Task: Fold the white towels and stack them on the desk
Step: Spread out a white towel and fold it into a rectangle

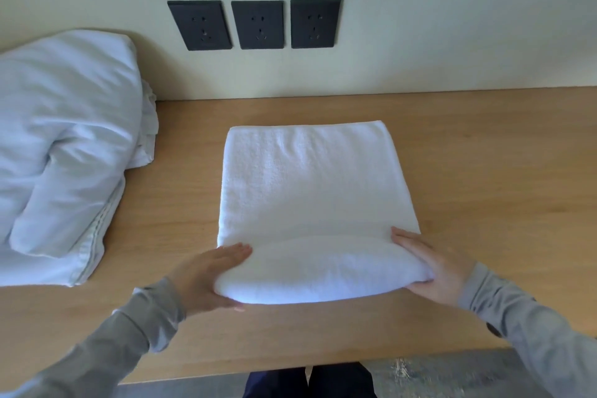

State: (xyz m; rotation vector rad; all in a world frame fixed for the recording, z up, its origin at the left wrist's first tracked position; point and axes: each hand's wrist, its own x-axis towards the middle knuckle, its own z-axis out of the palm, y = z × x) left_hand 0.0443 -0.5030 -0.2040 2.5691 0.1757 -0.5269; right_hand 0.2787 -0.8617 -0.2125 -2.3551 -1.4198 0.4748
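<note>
Closest to me, below the front edge of the desk (484,171), my legs in dark trousers (310,381) stand on a grey floor (420,371). Both my arms reach forward over the light wooden top in grey sleeves (129,333).

My left grip (206,275) is clamped on the left end of the white towel (310,184): the fingers lie over the top of the near fold and the thumb tucks in beneath it. My right grip (429,265) holds the right end of the same fold, with fingers laid along the cloth, pointing away from me, and the thumb under the lower edge. Between the two, the near part of the towel bulges up in a thick, rounded roll, lifted a little off the wood and turned over toward the far side.

Beyond that roll the rest of the towel lies flat on the desk, roughly in the middle, as a neat rectangle whose far edge runs parallel to the wall (452,10) but stops short of it.

To the left, apart from the towel, a big rumpled heap of white cloth (64,139) sits on the desk and runs back against the wall.

Farthest off, three dark sockets (257,24) are set side by side in the pale wall, above the back of the desk.
</note>
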